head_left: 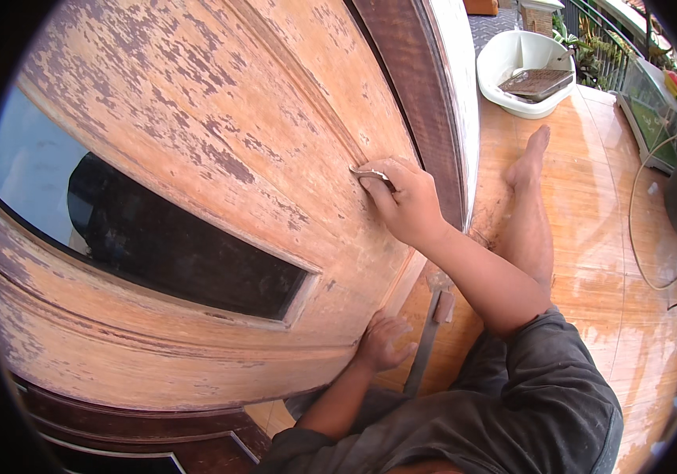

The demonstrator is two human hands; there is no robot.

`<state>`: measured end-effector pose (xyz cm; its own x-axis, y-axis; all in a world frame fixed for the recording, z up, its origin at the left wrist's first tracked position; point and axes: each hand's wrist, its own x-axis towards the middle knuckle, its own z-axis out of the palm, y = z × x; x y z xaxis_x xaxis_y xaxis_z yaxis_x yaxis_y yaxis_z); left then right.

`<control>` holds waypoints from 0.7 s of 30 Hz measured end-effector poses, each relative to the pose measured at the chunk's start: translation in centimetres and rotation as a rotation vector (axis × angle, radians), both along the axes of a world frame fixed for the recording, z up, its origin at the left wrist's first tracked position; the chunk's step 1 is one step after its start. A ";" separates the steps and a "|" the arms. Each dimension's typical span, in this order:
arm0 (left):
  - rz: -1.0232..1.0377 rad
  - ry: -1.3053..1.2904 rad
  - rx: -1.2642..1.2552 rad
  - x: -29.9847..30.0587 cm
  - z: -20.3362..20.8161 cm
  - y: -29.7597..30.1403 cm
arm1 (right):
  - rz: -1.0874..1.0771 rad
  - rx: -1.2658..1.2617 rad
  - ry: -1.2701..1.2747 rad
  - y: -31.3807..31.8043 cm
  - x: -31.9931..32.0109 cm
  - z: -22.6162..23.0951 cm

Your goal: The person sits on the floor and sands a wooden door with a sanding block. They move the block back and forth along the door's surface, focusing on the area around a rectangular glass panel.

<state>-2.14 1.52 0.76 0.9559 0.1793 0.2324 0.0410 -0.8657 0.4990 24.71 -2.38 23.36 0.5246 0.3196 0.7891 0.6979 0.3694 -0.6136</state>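
A wooden door (330,209) with worn, flaking dark finish fills the left side, with a dark glass pane (188,241) set in it. My right hand (408,201) is closed on a thin folded piece of sandpaper (375,174) and presses it to the door beside a long groove. Only the pale edge and dark face of the sandpaper show between thumb and fingers. Lower down, my left hand (384,341) lies against the door's near edge, fingers apart, holding nothing.
A flat grey strip (423,344) lies on the tiled floor (583,308), with a small brown block (444,307) at its end. My bare foot (529,162) is stretched out at right. Beyond stands a white basin (506,47) holding a brown flat object. A cable (632,213) loops at far right.
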 end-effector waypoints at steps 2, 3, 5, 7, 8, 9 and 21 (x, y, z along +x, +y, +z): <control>0.008 0.004 0.018 0.0 0.0 0.0 | -0.006 0.065 -0.037 1.2 0.8 2.6; 0.011 0.001 0.038 0.0 0.0 0.0 | -0.009 0.095 -0.050 2.0 1.4 4.2; 0.018 0.006 0.044 0.0 0.1 -0.1 | -0.061 0.130 -0.103 2.9 1.8 6.1; 0.013 -0.007 0.034 0.0 0.2 -0.1 | -0.066 0.244 -0.150 3.0 1.5 5.9; 0.020 0.026 0.006 0.0 0.2 -0.1 | -0.064 0.109 -0.066 2.7 1.2 4.8; 0.016 0.029 -0.001 0.1 0.3 -0.1 | -0.055 0.040 -0.031 1.7 0.7 2.9; -0.003 0.046 0.018 0.3 0.6 -0.2 | 0.089 -0.076 0.061 0.1 0.9 3.2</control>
<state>-1.87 1.32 1.41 0.9661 0.1730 0.1918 0.0611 -0.8746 0.4810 25.61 -2.28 26.60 0.5374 0.4251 0.7284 0.6251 0.3789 -0.6824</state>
